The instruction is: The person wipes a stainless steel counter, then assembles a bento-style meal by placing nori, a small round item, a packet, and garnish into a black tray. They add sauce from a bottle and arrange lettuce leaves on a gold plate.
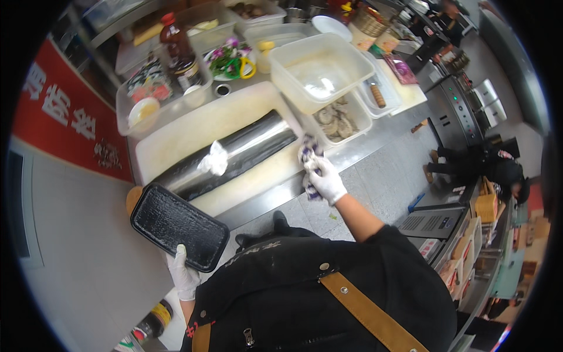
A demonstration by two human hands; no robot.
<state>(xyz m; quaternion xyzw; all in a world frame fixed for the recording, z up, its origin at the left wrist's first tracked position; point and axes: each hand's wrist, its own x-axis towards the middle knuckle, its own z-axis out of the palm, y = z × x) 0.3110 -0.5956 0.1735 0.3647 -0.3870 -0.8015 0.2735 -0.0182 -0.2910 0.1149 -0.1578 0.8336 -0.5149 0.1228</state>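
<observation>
left hand (184,274), gloved: gripping one end of black tray (179,227), thumb showing, by near left corner of cutting board (176,136); lopsided hold could tip it. right hand (326,180), gloved: fingers closed on bunched cloth (309,154); loose folds could brush tub of grey pieces (354,137). long glossy black piece (252,144): on cutting board, white wipe (213,158) atop; bump could shift it.

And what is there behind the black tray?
Beyond the black tray lies a long glossy dark object on a white cutting board; a rounded brown edge shows at left. What the tray covers cannot be seen.
</observation>
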